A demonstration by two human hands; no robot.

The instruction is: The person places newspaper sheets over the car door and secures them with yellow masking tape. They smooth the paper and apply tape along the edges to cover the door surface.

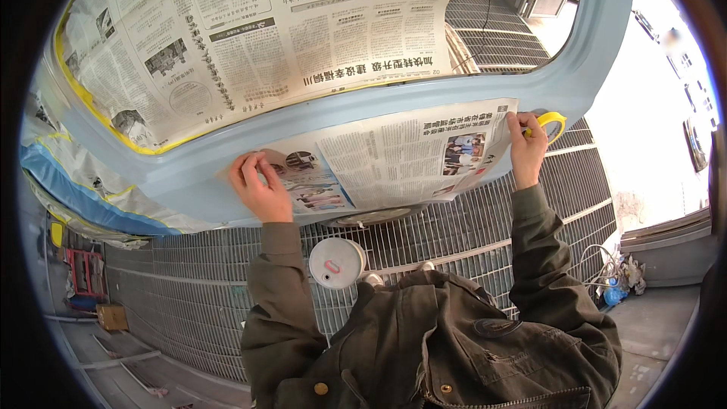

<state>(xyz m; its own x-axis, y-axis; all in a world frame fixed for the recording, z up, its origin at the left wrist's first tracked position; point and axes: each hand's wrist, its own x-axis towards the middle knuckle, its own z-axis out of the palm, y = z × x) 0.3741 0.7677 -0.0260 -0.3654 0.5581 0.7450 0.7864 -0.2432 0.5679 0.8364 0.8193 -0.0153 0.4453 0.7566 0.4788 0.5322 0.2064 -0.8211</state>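
Newspaper sheet [386, 155], mid-frame, against pale-blue panel [178, 191]. My right hand [528, 148] pinches its upper right corner, yellow tape roll [559, 128] at the fingers; my left hand [263, 188] curls at the left edge, grip unclear. Best, I judge: pull the top edge taut, smooth outward. Paper looks thin, creamy, close-printed, colour photos towards both ends.
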